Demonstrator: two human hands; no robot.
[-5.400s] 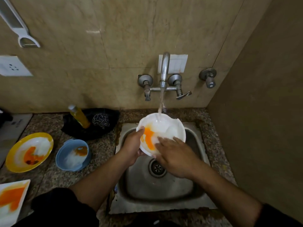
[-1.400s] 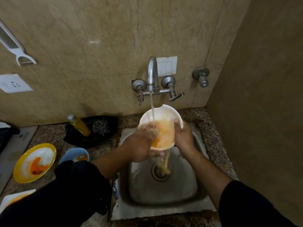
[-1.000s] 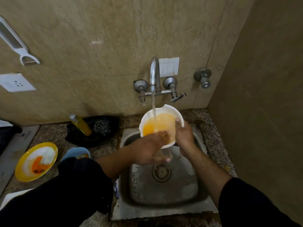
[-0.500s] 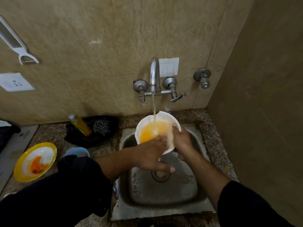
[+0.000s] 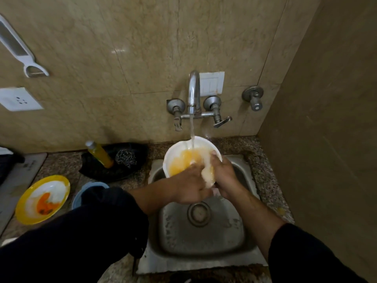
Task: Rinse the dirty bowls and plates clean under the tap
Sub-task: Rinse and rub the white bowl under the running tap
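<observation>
Over the sink (image 5: 204, 242), head view: the bowl (image 5: 183, 158) sits under the tap (image 5: 193, 88) stream, holding orange water. The right hand (image 5: 226, 176) grips its rim at 3 o'clock, thumb hooked over. The left hand (image 5: 189, 186), fingers flat, presses the inner wall at 6 o'clock. Tilt toward 6 o'clock to drain and rub until the water runs clear. A dirty plate (image 5: 26, 209) waits at 9 o'clock.

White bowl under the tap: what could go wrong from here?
The wet white bowl, gripped at its rim by the right hand while the left hand reaches in, may slip into the sink. Its orange water sits high and could slop onto the counter. The left sleeve overhangs the blue bowl and might catch it.
</observation>
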